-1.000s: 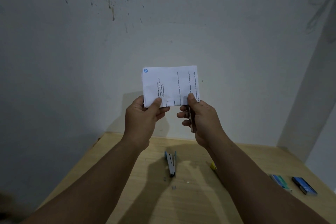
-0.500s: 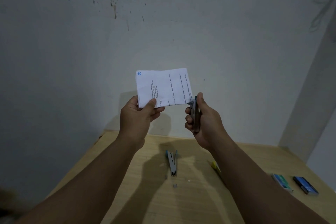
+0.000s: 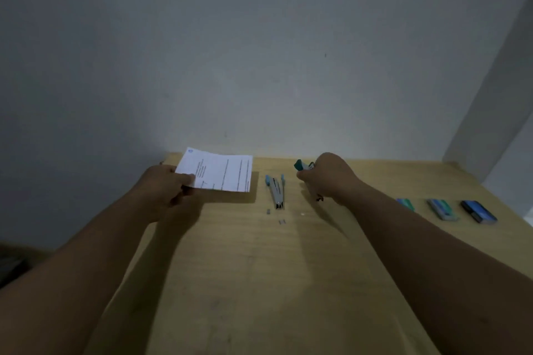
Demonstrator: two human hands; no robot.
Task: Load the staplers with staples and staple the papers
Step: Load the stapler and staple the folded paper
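Note:
My left hand [image 3: 165, 192] grips the near left corner of the white printed papers [image 3: 219, 170], which hover low over the far left of the wooden table [image 3: 259, 282]. Over the far middle of the table, my right hand [image 3: 328, 179] is shut on a teal stapler [image 3: 301, 166] whose end sticks out to the left of the fist. A second stapler [image 3: 276, 190], grey with light blue ends, lies opened on the table between my hands. A few loose staple pieces [image 3: 281, 221] lie just in front of it.
Staple boxes lie in a row at the right: a teal one [image 3: 405, 203] partly behind my forearm, a grey-green one [image 3: 442, 209] and a dark blue one [image 3: 478, 211]. A grey wall rises behind the table. The table's right edge meets a pale corner post.
Both hands have come down from chest height toward the table and moved apart. The stapler has left the papers' corner. The view has tilted down.

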